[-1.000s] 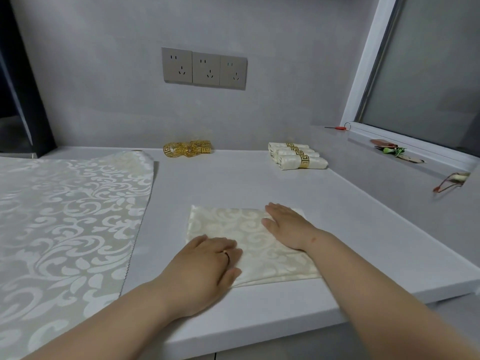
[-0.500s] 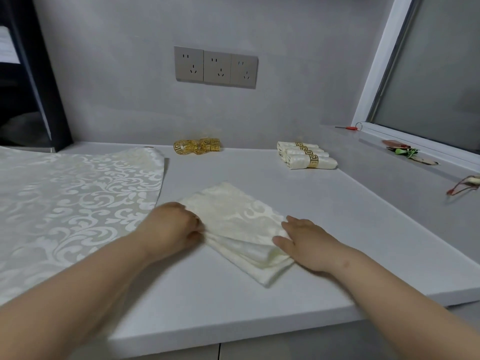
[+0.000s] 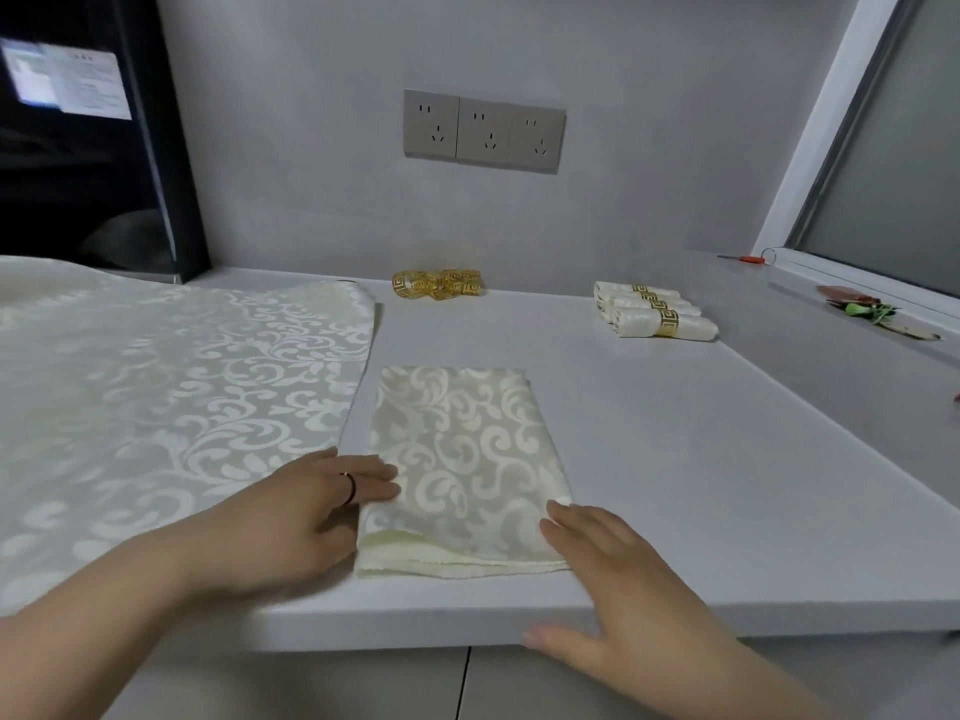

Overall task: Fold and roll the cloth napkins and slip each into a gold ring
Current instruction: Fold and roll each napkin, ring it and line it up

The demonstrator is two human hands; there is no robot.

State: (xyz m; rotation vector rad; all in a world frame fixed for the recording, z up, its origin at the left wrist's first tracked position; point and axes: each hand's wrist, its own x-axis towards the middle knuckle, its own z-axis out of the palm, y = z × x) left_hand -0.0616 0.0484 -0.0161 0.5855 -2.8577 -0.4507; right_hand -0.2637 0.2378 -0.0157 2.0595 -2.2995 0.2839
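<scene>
A cream damask napkin point(image 3: 462, 459) lies folded into a long rectangle on the white counter point(image 3: 675, 485), its short end at the front edge. My left hand point(image 3: 311, 506) lies flat at the napkin's near left side, fingertips touching the cloth. My right hand point(image 3: 608, 579) rests flat at the near right corner, fingers straight, thumb over the counter's edge. A heap of gold rings point(image 3: 436, 284) sits at the back by the wall. Three rolled napkins in gold rings point(image 3: 652, 317) lie at the back right.
A stack of unfolded damask cloths point(image 3: 156, 407) covers the counter's left part, close beside the folded napkin. Wall sockets point(image 3: 483, 129) are above the rings. A window sill point(image 3: 857, 298) at the right holds small items. A dark appliance point(image 3: 88, 148) stands back left.
The napkin was turned from a wide square through a skewed, partly lifted pose and now lies as a narrower lengthwise rectangle. Both hands moved from gripping it to lying flat at its near corners.
</scene>
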